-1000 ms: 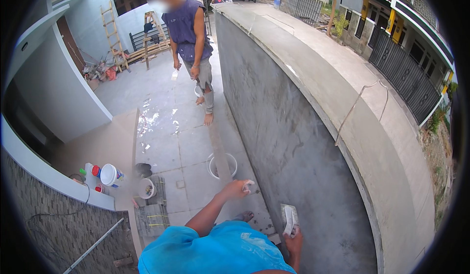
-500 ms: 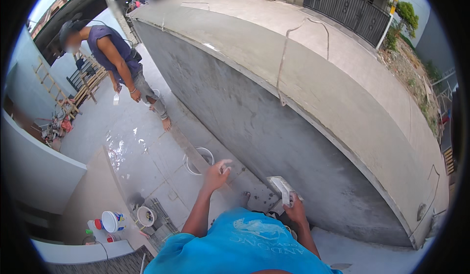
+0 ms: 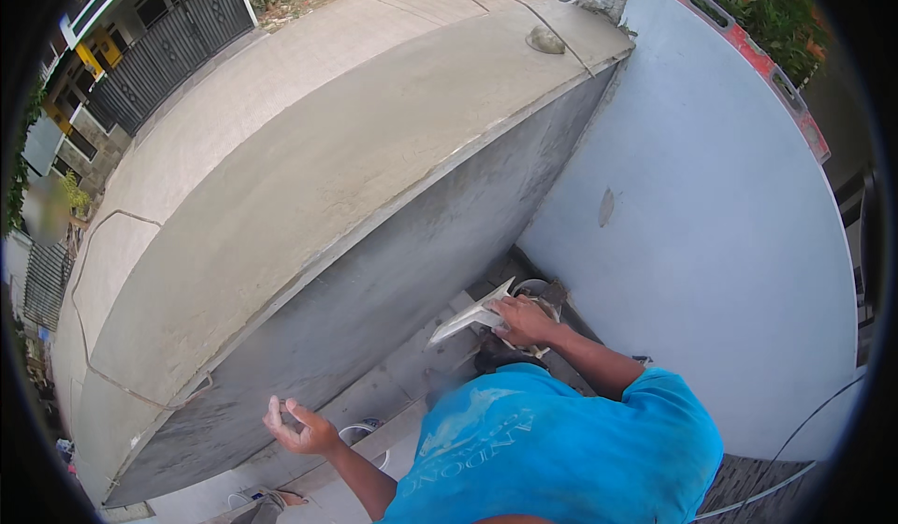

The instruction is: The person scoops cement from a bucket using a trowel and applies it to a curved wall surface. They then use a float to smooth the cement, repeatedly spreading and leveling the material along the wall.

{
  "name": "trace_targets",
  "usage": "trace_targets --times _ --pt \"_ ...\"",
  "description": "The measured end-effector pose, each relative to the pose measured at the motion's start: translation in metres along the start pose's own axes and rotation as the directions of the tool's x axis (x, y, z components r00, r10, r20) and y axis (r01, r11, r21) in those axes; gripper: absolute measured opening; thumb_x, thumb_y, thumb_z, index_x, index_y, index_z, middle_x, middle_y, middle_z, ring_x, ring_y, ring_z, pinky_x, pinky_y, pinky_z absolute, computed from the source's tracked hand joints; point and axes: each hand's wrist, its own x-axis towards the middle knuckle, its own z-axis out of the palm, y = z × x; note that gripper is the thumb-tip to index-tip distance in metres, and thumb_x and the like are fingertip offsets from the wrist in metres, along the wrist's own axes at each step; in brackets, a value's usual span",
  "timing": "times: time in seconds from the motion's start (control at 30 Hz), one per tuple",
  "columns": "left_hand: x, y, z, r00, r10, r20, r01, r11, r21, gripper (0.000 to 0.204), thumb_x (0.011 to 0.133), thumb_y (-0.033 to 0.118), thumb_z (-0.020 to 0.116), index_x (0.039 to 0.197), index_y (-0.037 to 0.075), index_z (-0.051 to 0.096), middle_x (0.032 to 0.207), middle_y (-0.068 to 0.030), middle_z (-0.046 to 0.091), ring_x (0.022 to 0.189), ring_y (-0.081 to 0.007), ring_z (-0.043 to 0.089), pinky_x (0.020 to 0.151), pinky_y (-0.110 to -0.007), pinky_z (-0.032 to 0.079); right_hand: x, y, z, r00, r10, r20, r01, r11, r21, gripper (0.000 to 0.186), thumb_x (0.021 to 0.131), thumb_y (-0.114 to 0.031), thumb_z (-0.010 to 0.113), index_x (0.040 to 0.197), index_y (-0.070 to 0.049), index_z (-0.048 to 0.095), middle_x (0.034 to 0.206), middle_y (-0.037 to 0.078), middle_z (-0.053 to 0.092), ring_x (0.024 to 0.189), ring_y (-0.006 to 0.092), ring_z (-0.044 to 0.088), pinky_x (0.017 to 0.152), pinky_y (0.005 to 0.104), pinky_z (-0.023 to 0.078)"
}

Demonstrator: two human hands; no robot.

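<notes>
My right hand (image 3: 526, 320) is closed around the handle of a pale plastering float (image 3: 468, 318). The float is tilted, close to the smooth grey face of a low wall (image 3: 374, 281), with a gap that I cannot judge. My left hand (image 3: 297, 428) is raised at the left, near the lower part of that wall face. Its fingers are loosely curved and apart, dusted with pale residue, and nothing shows between them. Behind its wrist, lower down, stands a white bucket (image 3: 386, 458), partly hidden by my forearm.
A broad plastered ledge (image 3: 309, 140) tops the wall, carrying a rounded lump (image 3: 545, 39) and bent rods (image 3: 524, 5). A pale blue wall (image 3: 692, 215) meets it at the right, with a red slotted bar (image 3: 739, 42) along its top. A co-worker's trouser leg (image 3: 267, 505) shows bottom left.
My view has swung right, toward the corner with the pale blue wall. The float stays in my right hand and now tilts more edge-on. The co-worker has mostly left the view.
</notes>
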Motion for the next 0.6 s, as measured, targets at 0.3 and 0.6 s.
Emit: trace_targets --times 0.3,0.6 --pt "0.05 0.076 0.059 0.911 0.411 -0.04 -0.352 0.723 -0.594 0.013 0.09 -0.002 0.057 0.101 0.002 0.061 0.092 -0.0114 0.058 0.08 -0.0261 0.056 0.069 -0.041 0.05 -0.104 0.04 -0.05 0.691 0.495 -0.527 -0.3 0.859 0.414 0.046 0.091 -0.024 0.07 0.127 -0.002 0.054 0.119 0.026 0.065 0.112 0.0444 0.062 0.097 0.0498 0.048" --pt "0.056 0.135 0.114 0.84 0.526 -0.134 -0.515 0.694 -0.503 0.021 0.092 0.006 0.06 0.113 0.005 0.056 0.113 -0.0133 0.053 0.105 -0.0287 0.052 0.094 -0.048 0.047 -0.11 0.109 -0.138 0.404 0.5 -0.766 -0.24 0.866 0.438 0.038 0.095 -0.022 0.069 0.12 0.002 0.055 0.102 0.025 0.069 0.095 0.0377 0.07 0.082 0.0439 0.053"
